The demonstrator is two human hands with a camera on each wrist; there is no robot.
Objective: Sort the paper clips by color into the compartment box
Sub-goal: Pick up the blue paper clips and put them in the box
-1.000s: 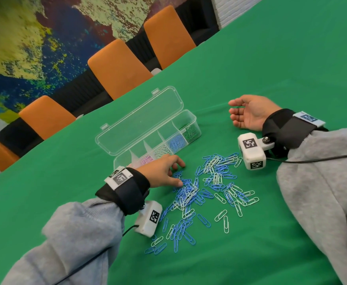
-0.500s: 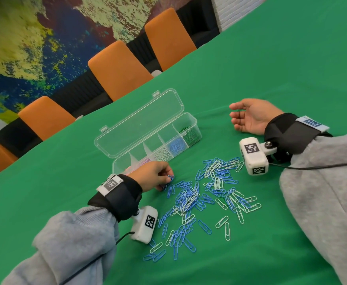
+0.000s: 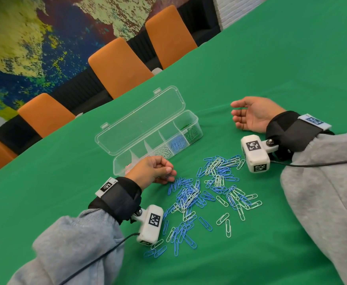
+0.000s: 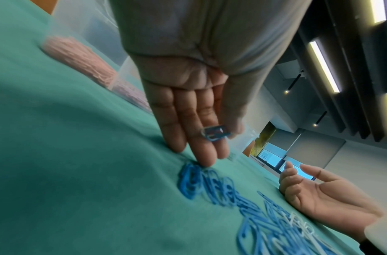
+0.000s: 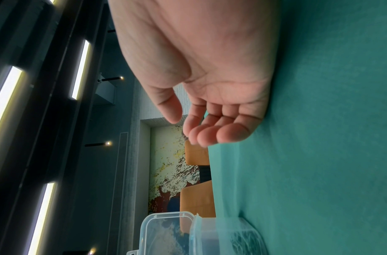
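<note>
Landmark: the box (image 3: 148, 138), lid open, on the green cloth (image 3: 271, 68); all places below are given from it.
Left hand: the left hand (image 3: 151, 171) sits just in front of the box's pink end, thumb and fingers pinching a blue clip (image 4: 214, 134), with perhaps a pale one caught alongside.
Right hand: the right hand (image 3: 250, 116) lies palm up on the cloth, to the right of the box's green end, fingers relaxed and holding nothing.
Clips: the loose pile (image 3: 205, 194) of blue and white clips spreads in front of the box, on the near side.
Box contents: pink, white, blue (image 3: 176, 143) and green clips fill separate compartments; at least one looks empty.
Step in hand, as I judge it: carry the pinched clip to the blue compartment, second from the green end.
Doing it well: check the pinch for a white stray before release; lift clear of the front wall, drop low inside so nothing bounces next door.
Risk: linked clips may trail along from the pile.
</note>
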